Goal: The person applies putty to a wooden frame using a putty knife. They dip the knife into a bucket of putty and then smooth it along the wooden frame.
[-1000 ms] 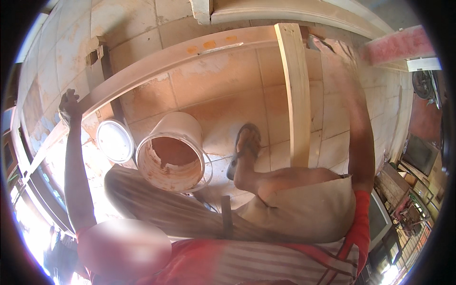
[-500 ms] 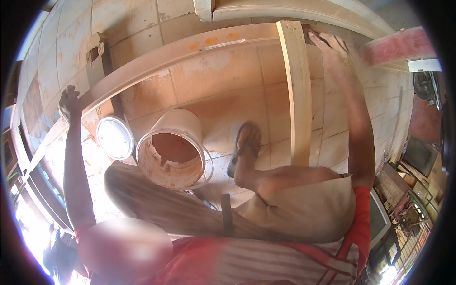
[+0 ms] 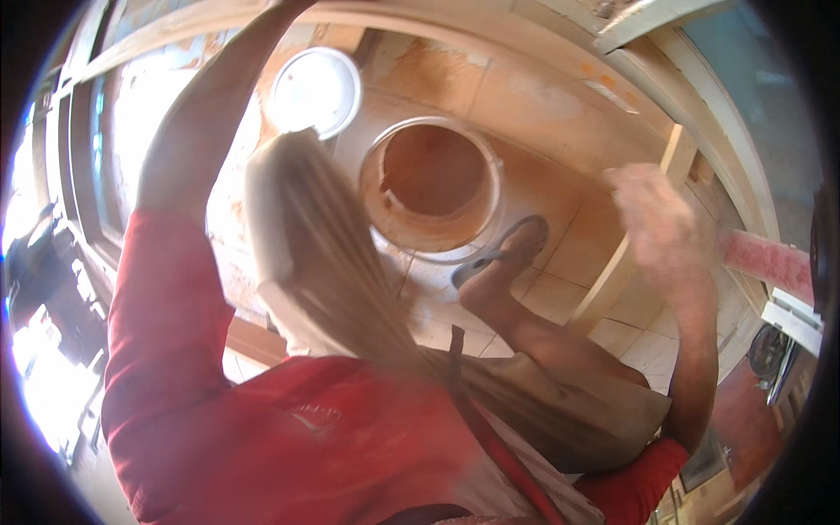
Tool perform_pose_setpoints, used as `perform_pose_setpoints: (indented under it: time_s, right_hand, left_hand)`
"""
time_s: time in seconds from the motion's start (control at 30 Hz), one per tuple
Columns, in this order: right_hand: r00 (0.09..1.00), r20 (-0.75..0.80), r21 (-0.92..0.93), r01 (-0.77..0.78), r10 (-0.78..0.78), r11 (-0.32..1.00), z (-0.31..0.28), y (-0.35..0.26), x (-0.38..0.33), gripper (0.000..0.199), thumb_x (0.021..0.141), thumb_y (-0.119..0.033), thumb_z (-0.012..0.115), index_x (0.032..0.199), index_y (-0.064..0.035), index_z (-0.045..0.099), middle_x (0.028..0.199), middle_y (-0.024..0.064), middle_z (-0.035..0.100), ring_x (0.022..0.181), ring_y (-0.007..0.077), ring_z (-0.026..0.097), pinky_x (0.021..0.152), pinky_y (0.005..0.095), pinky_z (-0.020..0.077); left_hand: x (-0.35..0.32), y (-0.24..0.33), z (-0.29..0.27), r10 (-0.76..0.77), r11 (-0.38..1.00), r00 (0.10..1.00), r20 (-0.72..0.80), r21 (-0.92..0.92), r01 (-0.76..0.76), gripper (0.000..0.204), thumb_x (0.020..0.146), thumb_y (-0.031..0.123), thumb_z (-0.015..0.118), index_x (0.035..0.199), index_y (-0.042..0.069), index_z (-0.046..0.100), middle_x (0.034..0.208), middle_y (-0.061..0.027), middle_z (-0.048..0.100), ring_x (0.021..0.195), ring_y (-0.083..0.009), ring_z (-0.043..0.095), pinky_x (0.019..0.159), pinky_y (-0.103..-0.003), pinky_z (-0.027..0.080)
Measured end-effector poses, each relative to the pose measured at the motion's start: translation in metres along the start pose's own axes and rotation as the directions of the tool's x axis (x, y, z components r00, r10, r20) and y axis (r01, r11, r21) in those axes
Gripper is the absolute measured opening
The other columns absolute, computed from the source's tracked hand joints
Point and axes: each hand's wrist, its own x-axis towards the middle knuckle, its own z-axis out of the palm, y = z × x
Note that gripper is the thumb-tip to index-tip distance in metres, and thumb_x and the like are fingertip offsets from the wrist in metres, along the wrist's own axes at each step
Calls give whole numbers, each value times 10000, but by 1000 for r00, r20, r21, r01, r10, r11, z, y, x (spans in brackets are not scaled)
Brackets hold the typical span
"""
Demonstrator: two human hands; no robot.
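My right hand (image 3: 656, 219) is raised over a pale wooden board (image 3: 604, 284). Motion smears its fingers, and I cannot make out anything in them. My left arm (image 3: 197, 136) stretches up and away to the top edge, where the hand passes out of the picture. A long brown board (image 3: 560, 74), with orange marks and a light strip on it, curves across the far side. Between my arms stands a round bucket (image 3: 496, 179), its inside coated reddish brown.
A round white lid (image 3: 315, 92) lies left of the bucket. My sandalled foot (image 3: 525, 242) is right beside the bucket on the tiled floor (image 3: 560, 236). A reddish beam (image 3: 766, 261) juts in at the right, with a frame (image 3: 700, 105) behind it.
My view has swung, so the bucket and lid appear higher and farther right. My right hand has come off the far end of the boards; my left hand has left the picture.
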Motion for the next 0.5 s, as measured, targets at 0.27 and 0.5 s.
perform_pose_setpoints:
  time_s: [0.27, 0.5]
  right_hand:
    - [851, 496, -223, 318, -174, 921, 156, -116, 77, 167, 818, -18, 628, 947, -60, 726, 963, 155, 675, 887, 295, 700, 792, 408, 583]
    - [787, 612, -92, -28, 79, 995, 208, -109, 111, 291, 944, -217, 524, 1058, -82, 755, 1136, 167, 717, 1075, 328, 688, 897, 447, 556]
  left_hand:
    - [-98, -33, -78, -122, 703, 989, 78, -697, 142, 393, 981, 397, 572, 1170, 65, 665, 1127, -162, 711, 1049, -295, 680, 901, -408, 537]
    - [-283, -96, -31, -442, 802, 834, 330, -271, 532, 418, 974, 326, 619, 1295, 61, 589, 1203, -184, 680, 1176, -295, 628, 1018, -422, 477]
